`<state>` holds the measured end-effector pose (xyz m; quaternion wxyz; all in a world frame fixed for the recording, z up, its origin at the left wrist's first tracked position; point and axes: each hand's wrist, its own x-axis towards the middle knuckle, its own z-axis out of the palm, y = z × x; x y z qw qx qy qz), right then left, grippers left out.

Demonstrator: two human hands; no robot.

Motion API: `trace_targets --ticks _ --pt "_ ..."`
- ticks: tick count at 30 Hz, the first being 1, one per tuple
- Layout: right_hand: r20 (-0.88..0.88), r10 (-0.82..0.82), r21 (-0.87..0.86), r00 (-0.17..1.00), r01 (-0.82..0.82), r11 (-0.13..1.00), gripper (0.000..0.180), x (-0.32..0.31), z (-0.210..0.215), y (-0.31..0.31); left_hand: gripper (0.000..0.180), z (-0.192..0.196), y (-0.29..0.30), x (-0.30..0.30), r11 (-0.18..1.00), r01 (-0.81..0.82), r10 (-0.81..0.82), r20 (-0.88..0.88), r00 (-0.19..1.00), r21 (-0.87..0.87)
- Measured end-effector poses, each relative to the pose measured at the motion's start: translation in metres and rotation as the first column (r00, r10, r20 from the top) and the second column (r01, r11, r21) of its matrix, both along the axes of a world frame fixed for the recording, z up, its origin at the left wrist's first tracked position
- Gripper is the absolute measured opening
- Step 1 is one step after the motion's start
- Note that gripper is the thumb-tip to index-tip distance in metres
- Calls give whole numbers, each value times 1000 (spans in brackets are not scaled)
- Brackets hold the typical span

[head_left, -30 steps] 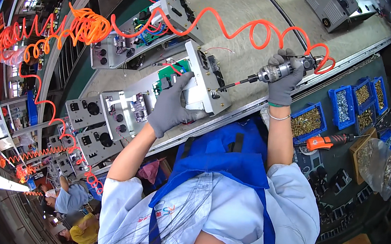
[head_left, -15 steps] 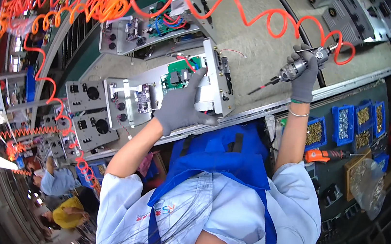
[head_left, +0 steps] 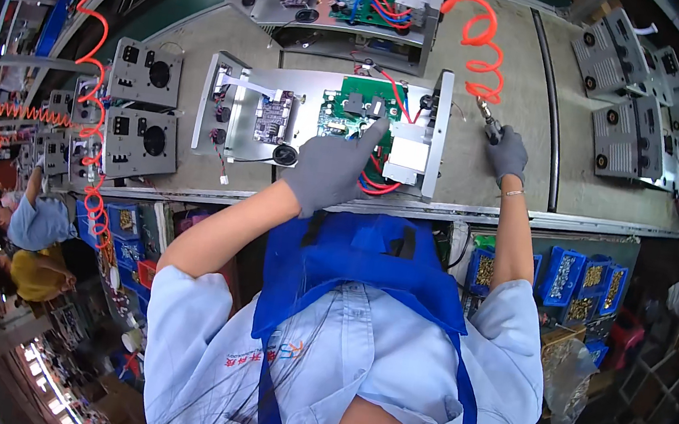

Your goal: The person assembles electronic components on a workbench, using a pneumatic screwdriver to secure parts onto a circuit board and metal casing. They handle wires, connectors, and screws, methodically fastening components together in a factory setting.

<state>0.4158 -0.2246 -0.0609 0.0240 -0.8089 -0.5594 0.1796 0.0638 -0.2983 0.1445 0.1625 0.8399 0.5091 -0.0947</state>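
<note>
My left hand (head_left: 329, 170), in a grey glove, lies over an open metal chassis (head_left: 307, 98) on the bench. Its index finger stretches toward a silver block (head_left: 407, 154) beside the chassis's right end plate, and the fingers do not wrap round anything. Under and past that hand shows a green circuit board (head_left: 362, 100), with red wires near it. To the right of the chassis, my gloved right hand (head_left: 507, 155) is closed round an air screwdriver (head_left: 492, 129), joined to an orange coiled hose (head_left: 481, 39). The driver's bit is hidden.
Behind stands a second wired chassis (head_left: 337, 21). Grey boxed units (head_left: 140, 141) stand at left, more grey units (head_left: 629, 133) at right. A dark strip (head_left: 548, 111) crosses the bench. Blue screw bins (head_left: 562, 277) sit below its front edge. Other people (head_left: 42, 218) work at far left.
The view has turned, so the bench now runs level. My right hand has swung the screwdriver round; its bit no longer shows. My left hand stays over the chassis.
</note>
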Motion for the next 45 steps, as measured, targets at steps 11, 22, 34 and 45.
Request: trace_targets --ticks 11,22,34,45 --pt "50 312 110 949 -315 943 37 -22 142 47 89 -1 61 -4 952 253 -197 291 936 -171" --pt "572 599 486 561 -820 304 100 -193 247 135 58 21 5 -87 855 -337 517 695 499 -394" --pt "217 788 356 576 -798 486 57 -177 220 156 24 -57 -82 -184 208 -603 392 630 -670 -770" --pt "-753 416 315 510 -276 908 52 -157 192 85 54 -102 -78 -194 -7 -747 480 653 -585 -665"
